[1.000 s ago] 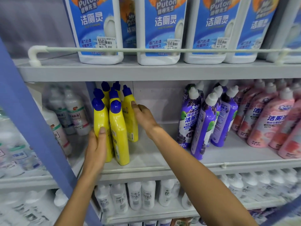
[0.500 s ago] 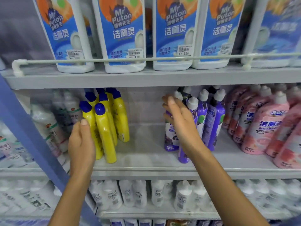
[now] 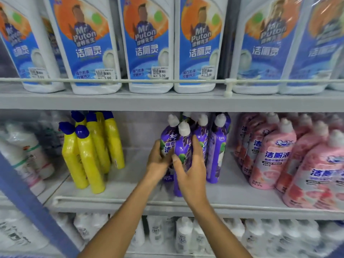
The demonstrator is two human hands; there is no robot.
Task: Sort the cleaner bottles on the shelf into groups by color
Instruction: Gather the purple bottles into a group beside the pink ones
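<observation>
Left grip [image 3: 158, 162] curled round left purple bottle [image 3: 167, 138]; right grip [image 3: 192, 170] wrapped round near purple bottle [image 3: 183, 148]. Both mid-shelf [image 3: 130, 190], between yellow bottles [image 3: 89, 157] left, pink bottles [image 3: 275, 157] right.

Yellow bottles [image 3: 89, 155] are capped in blue, purple bottles [image 3: 216, 149] in white, and pink bottles [image 3: 270, 157] are white-capped too.
</observation>
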